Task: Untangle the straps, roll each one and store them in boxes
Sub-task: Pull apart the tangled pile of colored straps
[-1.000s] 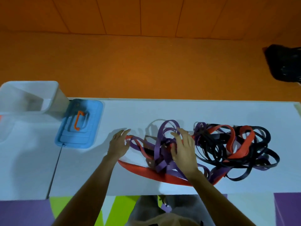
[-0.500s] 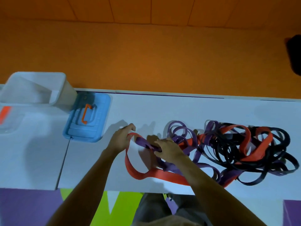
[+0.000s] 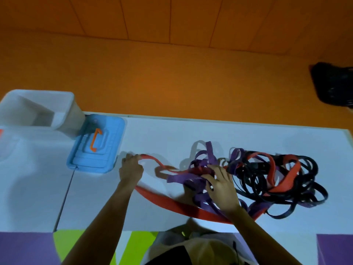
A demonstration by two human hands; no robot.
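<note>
A tangle of purple, red and black straps (image 3: 267, 180) lies on the white table (image 3: 172, 134). My left hand (image 3: 130, 169) grips the end loop of a red strap (image 3: 172, 203), stretched out to the left of the pile. My right hand (image 3: 219, 186) rests on the purple straps (image 3: 191, 176) at the pile's left side, its fingers curled into them. A clear open box (image 3: 38, 109) stands at the table's far left.
A blue lid with an orange handle (image 3: 97, 144) lies just left of my left hand. A black bag (image 3: 334, 85) sits on the orange floor at the right. A second clear container (image 3: 5, 142) shows at the left edge.
My left hand has pulled the red strap further left, towards the blue lid. My right hand has moved right onto the purple straps.
</note>
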